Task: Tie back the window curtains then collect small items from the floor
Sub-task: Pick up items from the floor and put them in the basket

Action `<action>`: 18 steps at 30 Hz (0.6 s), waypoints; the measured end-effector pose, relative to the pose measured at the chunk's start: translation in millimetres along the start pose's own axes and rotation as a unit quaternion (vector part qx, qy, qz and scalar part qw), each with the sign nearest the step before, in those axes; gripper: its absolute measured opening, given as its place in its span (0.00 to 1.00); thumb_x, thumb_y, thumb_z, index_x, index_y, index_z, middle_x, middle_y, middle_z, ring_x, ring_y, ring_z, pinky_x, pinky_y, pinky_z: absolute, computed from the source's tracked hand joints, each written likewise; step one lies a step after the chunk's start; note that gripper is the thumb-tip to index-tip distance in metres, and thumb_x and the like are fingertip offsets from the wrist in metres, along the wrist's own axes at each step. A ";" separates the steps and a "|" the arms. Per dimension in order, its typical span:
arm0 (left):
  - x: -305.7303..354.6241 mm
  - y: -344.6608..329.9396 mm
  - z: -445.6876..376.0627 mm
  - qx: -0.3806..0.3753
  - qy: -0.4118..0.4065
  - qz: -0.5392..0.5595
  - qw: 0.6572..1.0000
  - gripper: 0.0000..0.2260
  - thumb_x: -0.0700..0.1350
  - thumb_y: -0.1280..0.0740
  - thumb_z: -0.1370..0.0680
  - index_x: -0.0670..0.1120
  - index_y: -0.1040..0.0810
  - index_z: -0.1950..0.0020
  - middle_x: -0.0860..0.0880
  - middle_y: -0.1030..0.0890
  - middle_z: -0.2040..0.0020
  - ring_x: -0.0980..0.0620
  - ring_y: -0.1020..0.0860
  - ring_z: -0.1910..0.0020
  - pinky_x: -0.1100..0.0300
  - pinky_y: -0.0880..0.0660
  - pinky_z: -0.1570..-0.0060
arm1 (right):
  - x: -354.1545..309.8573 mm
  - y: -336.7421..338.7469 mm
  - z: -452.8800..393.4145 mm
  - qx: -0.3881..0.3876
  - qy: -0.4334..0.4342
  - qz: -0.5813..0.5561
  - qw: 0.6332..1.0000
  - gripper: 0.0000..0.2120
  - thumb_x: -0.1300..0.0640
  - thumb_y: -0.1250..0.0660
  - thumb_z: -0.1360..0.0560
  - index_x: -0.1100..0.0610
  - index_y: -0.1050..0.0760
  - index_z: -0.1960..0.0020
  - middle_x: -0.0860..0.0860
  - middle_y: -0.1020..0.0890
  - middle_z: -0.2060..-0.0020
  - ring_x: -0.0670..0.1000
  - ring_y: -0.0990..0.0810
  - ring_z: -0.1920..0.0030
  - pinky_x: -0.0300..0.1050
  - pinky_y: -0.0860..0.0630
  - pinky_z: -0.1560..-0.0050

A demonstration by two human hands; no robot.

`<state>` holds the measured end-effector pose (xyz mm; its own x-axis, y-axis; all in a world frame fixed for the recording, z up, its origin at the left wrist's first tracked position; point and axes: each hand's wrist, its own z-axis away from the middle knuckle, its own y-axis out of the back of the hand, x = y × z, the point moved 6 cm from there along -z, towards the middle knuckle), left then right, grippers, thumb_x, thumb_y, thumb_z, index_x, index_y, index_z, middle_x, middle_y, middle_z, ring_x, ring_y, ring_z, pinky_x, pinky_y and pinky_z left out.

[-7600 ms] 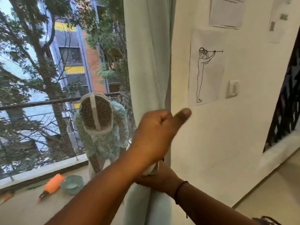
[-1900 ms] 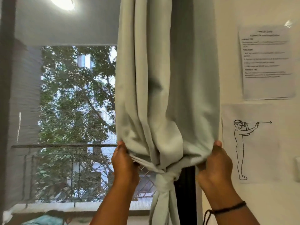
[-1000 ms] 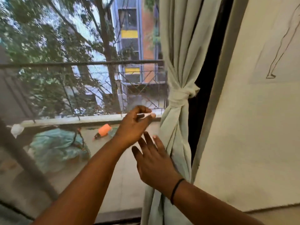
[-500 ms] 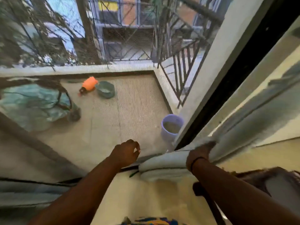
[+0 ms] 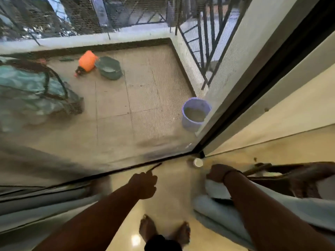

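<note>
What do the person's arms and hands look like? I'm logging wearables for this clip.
Both forearms are bare, with no sleeves and no gloves. The right hand has a thin dark cord band at the wrist. The left hand and its wrist carry nothing visible.

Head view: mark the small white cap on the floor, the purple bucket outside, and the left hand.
small white cap point(image 5: 198, 162), head view, its round top face.
purple bucket point(image 5: 188, 122), head view, its outer wall below the rim.
left hand point(image 5: 145, 183), head view, back of the hand.

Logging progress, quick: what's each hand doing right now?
Left hand: closed, pinching a thin dark stick near the window track.
Right hand: pressed on the curtain fabric; grip cannot be told.
</note>
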<state>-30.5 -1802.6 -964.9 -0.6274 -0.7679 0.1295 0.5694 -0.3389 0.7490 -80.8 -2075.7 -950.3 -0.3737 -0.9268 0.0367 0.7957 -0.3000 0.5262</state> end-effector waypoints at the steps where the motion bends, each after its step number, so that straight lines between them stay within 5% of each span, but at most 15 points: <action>1: -0.6 -2.1 -4.3 -0.006 -0.001 0.004 1.000 0.15 0.53 0.42 0.22 0.49 0.29 0.39 0.46 0.27 0.39 0.44 0.26 0.40 0.53 0.28 0.41 | 1.1 5.1 -1.1 0.021 -0.009 -0.017 1.000 0.26 0.44 0.40 0.23 0.57 0.33 0.30 0.56 0.29 0.31 0.56 0.31 0.31 0.49 0.34 0.31; 7: -21.1 -52.5 -57.4 -0.061 0.047 0.048 0.996 0.15 0.54 0.43 0.21 0.50 0.30 0.37 0.47 0.28 0.37 0.46 0.27 0.38 0.52 0.30 0.40 | 25.9 -58.0 -96.2 0.012 -0.028 -0.048 0.998 0.27 0.40 0.42 0.26 0.54 0.33 0.32 0.54 0.29 0.32 0.57 0.30 0.33 0.54 0.33 0.33; 13: -44.2 -133.4 -120.1 -0.104 0.090 0.087 0.987 0.16 0.55 0.41 0.21 0.50 0.29 0.37 0.47 0.28 0.36 0.46 0.27 0.37 0.53 0.29 0.40 | 65.5 -134.4 -184.0 -0.015 -0.063 -0.034 0.997 0.20 0.48 0.40 0.24 0.58 0.28 0.36 0.58 0.24 0.38 0.61 0.26 0.38 0.57 0.29 0.37; 18: -57.2 -189.5 -180.2 -0.113 0.120 0.113 0.980 0.16 0.54 0.41 0.21 0.49 0.29 0.36 0.45 0.28 0.36 0.44 0.27 0.38 0.53 0.29 0.40 | 77.1 -157.6 -239.0 0.032 -0.114 -0.036 0.992 0.24 0.44 0.44 0.24 0.51 0.38 0.30 0.56 0.35 0.31 0.61 0.35 0.31 0.63 0.38 0.36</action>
<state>-6.8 -1792.5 -1231.3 -0.3440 -0.9339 0.0975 0.7992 -0.2367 0.5525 -121.1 -2153.9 -1233.3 -0.5316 -0.8267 0.1841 0.7340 -0.3412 0.5872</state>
